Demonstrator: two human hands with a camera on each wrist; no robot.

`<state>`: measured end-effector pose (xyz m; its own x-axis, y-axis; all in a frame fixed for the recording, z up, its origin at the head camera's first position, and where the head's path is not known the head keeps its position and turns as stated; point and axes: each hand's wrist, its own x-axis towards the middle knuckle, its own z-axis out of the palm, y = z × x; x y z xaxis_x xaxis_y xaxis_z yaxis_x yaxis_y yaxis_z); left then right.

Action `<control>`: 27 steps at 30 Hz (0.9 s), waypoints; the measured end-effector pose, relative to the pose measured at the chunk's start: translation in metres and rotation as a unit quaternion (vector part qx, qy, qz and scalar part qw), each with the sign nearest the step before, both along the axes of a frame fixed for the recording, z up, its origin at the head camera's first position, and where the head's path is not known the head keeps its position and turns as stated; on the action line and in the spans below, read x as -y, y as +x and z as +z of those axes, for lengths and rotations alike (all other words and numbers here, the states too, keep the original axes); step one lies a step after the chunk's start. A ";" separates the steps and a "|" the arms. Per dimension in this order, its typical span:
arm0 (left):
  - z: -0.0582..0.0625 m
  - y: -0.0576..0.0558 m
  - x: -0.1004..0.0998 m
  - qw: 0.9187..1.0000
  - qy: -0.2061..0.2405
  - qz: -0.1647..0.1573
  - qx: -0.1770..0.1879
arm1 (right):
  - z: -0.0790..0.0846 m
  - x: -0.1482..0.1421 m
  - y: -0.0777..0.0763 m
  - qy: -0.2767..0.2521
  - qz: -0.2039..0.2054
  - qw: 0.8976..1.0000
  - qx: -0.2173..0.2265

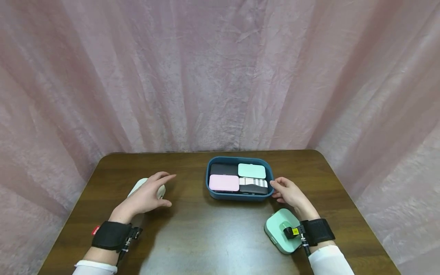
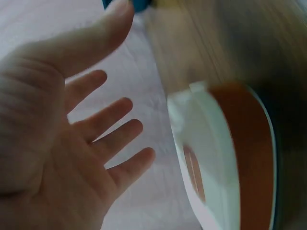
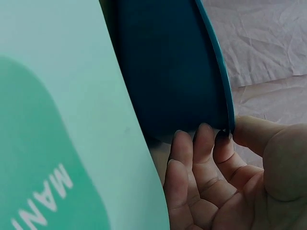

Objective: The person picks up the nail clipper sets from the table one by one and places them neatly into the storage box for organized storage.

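On the right, my right hand (image 1: 288, 191) pinches the right end of a blue oval basket (image 1: 225, 197); thumb and fingertips meet at its rim in the right wrist view. Inside the basket lie several small flat cases: a pink one (image 1: 224, 183), a mint one (image 1: 252, 170), a dark one (image 1: 223, 169) and a striped black-and-white one (image 1: 253, 182). My left hand (image 1: 148, 194) hovers over the table's left side with fingers spread and thumb apart, holding nothing. Partly hidden behind it is a whitish box (image 2: 204, 143) with a brown band round its side.
A mint-green square box (image 1: 280, 233) with lettering on its lid sits under my right wrist, close to the basket. The brown wooden table (image 1: 192, 236) has its far edge against a pink curtain (image 1: 220, 76).
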<state>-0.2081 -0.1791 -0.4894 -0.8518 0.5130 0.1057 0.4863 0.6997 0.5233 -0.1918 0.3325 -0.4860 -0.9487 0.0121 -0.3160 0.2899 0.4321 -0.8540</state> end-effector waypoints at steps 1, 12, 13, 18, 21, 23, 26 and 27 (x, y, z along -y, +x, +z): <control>0.000 0.001 0.006 1.000 -0.006 -0.003 0.001 | 0.000 0.000 0.000 0.001 0.001 1.000 0.000; 0.008 0.007 0.052 0.990 -0.100 -0.006 0.095 | -0.004 -0.001 -0.001 0.008 0.000 1.000 0.002; 0.008 0.007 0.054 0.989 -0.107 -0.007 0.099 | -0.004 -0.001 -0.001 0.007 -0.001 1.000 0.003; 0.008 0.003 0.055 0.987 -0.133 -0.009 0.092 | -0.003 -0.004 0.000 0.008 -0.001 1.000 -0.002; 0.006 -0.002 0.052 0.987 -0.144 -0.014 0.076 | -0.002 -0.005 0.001 0.008 -0.002 1.000 -0.003; 0.004 -0.005 0.050 0.987 -0.148 -0.017 0.066 | -0.002 -0.005 0.001 0.007 -0.003 1.000 -0.002; 0.001 -0.008 0.050 0.988 -0.144 -0.018 0.059 | -0.001 -0.005 0.003 0.007 -0.003 1.000 0.000; -0.001 -0.009 0.051 0.988 -0.142 -0.017 0.059 | -0.001 -0.005 0.003 0.006 -0.003 1.000 0.000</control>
